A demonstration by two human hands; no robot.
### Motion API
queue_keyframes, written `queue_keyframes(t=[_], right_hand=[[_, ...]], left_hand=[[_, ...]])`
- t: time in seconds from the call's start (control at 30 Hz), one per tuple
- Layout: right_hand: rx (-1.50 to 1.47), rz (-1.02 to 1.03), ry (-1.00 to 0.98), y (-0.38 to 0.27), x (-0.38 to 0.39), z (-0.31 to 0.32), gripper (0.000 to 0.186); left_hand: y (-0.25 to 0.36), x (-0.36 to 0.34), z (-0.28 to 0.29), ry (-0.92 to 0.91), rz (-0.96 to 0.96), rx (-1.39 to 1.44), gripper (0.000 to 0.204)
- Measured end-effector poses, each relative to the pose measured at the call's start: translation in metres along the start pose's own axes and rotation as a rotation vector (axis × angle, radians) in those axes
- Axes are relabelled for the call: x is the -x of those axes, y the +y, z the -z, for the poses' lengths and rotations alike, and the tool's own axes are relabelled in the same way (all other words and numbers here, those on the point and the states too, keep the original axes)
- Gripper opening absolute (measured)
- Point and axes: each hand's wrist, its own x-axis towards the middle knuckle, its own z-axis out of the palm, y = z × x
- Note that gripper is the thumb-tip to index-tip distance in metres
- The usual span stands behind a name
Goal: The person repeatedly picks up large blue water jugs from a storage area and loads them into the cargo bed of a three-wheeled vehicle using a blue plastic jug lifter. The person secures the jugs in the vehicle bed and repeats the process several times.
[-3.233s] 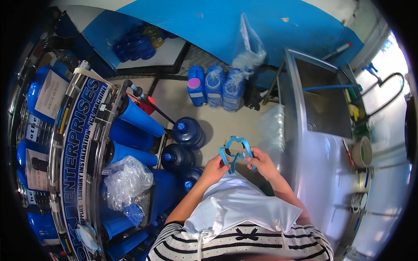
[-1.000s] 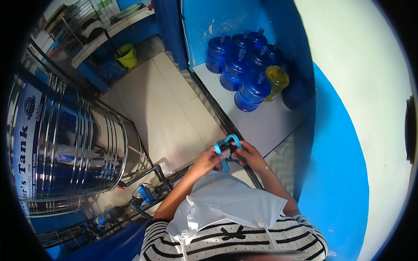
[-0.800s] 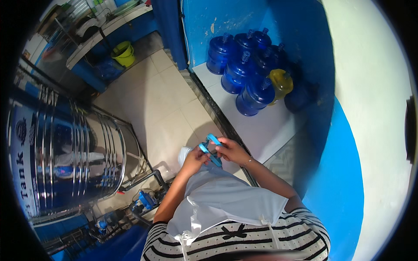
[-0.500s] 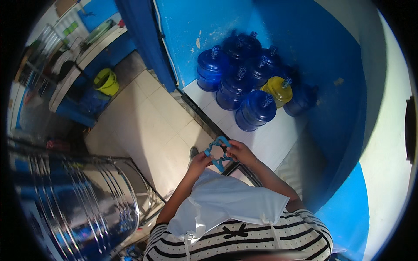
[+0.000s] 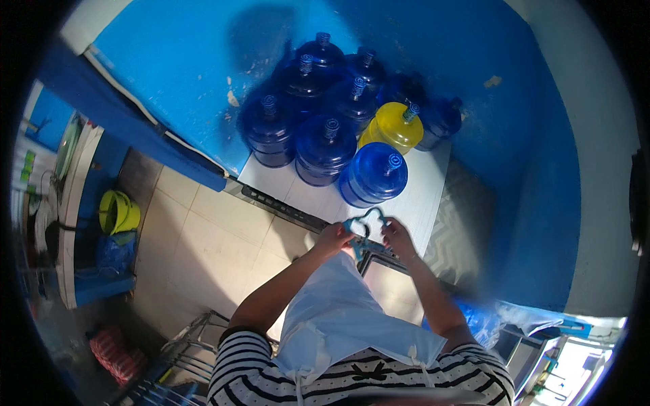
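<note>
Before my chest, my left hand (image 5: 334,239) is closed on one side of a blue looped handle (image 5: 369,212). My right hand (image 5: 398,239) pinches its other side. It looks like a carrying handle for a bottle, with an arched loop at the top and a piece hanging below. Just beyond my hands stands the nearest blue water jug (image 5: 372,177), upright and capped. A yellow jug (image 5: 391,128) is right behind it, and several more blue jugs (image 5: 325,152) crowd together toward the wall.
The jugs stand on a white platform (image 5: 420,196) with a dark front edge (image 5: 284,206). A framed panel (image 5: 389,281) lies below my hands. To the left are a yellow-green bucket (image 5: 120,212) and a counter (image 5: 78,210). A metal rack (image 5: 196,345) is at lower left.
My view has swung round, so the jugs sit further left and the big metal tank has left the picture. The handle is turned differently between my hands, which are a little further apart.
</note>
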Motion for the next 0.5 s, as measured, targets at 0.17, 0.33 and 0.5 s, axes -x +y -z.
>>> queue_keyframes(t=[0.17,0.33,0.5], right_hand=[[0.173,0.271,0.249,-0.029,-0.112,0.062,0.029],[0.506,0.346,0.461,-0.050,-0.207,0.107,0.031],[0.616,0.287,0.430,-0.061,-0.255,0.130,0.031]], left_hand=[[0.033,-0.146,-0.039,0.047,-0.170,-0.078,0.025],[0.056,-0.254,-0.041,0.127,-0.082,-0.054,0.022],[0.061,-0.294,-0.035,0.106,0.001,0.193,0.022]])
